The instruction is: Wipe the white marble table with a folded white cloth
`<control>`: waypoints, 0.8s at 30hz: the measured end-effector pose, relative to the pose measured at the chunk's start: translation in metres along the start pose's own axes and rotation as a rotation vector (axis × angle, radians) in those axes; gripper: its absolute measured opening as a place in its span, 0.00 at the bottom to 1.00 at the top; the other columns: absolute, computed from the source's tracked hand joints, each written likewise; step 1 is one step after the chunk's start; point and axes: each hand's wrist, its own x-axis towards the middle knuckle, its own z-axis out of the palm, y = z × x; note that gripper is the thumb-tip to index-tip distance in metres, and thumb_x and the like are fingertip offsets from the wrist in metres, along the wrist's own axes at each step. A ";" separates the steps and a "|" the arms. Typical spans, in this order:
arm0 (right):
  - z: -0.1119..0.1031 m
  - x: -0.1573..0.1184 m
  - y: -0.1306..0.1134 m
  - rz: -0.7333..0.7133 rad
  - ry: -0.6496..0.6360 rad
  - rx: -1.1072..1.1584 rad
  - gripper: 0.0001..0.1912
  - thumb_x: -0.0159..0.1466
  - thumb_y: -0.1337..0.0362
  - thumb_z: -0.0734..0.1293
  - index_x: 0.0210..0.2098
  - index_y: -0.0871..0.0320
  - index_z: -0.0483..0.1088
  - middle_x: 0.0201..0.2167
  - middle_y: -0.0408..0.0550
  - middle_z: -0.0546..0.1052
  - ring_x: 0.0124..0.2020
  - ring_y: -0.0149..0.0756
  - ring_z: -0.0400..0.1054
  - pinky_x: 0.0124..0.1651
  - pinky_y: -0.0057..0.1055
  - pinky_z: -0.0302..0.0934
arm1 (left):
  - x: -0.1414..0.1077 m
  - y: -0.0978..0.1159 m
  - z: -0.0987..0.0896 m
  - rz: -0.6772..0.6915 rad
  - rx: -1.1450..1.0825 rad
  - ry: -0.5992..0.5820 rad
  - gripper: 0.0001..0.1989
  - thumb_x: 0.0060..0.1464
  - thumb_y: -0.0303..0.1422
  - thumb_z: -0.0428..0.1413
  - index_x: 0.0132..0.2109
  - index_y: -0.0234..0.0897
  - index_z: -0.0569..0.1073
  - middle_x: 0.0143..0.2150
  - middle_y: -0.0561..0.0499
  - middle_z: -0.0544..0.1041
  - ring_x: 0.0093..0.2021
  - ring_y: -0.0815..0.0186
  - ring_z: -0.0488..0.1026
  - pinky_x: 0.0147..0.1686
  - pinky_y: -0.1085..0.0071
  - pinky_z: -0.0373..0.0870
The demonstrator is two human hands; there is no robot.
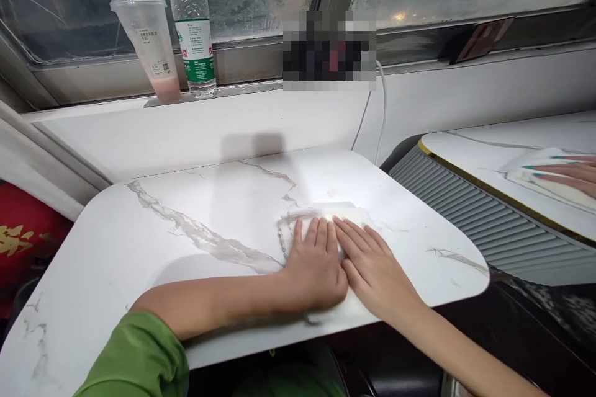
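A white cloth [289, 227] lies spread on a white marble-patterned table [139, 248]. My left hand [314, 263] rests flat on it, fingers pointing away from me and slightly apart. Just to its right, my right hand [375, 267] also presses flat on the cloth, its fingers stretched toward the upper left. The two hands touch, with the right fingertips beside the left fingers. Much of the cloth is hidden under both palms.
On the window ledge stand a lidded plastic cup [151, 49] with pink drink and a clear water bottle [196, 53]. A white cable [384, 105] hangs at the wall. At right, another person's hand [570, 170] lies on a cloth [535, 183] on a second table [488, 139].
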 end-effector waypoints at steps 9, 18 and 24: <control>0.063 0.154 0.017 0.179 -0.085 0.044 0.26 0.62 0.70 0.51 0.57 0.68 0.64 0.60 0.57 0.66 0.61 0.43 0.57 0.63 0.43 0.47 | 0.097 -0.123 -0.014 -0.130 0.017 0.083 0.29 0.62 0.33 0.37 0.67 0.25 0.50 0.69 0.41 0.51 0.69 0.60 0.47 0.67 0.58 0.38; 0.076 0.204 0.014 0.191 -0.136 0.115 0.27 0.63 0.69 0.50 0.60 0.65 0.61 0.62 0.53 0.64 0.63 0.40 0.54 0.65 0.41 0.43 | 0.116 -0.165 -0.018 -0.220 0.021 0.169 0.27 0.62 0.32 0.36 0.67 0.28 0.51 0.69 0.43 0.53 0.68 0.62 0.48 0.67 0.58 0.39; 0.063 0.176 -0.003 0.174 -0.198 0.079 0.28 0.64 0.69 0.49 0.63 0.64 0.58 0.64 0.51 0.60 0.65 0.39 0.51 0.65 0.41 0.42 | 0.088 -0.146 -0.011 -0.234 0.041 0.168 0.28 0.62 0.33 0.37 0.66 0.26 0.52 0.69 0.41 0.53 0.68 0.60 0.48 0.67 0.56 0.39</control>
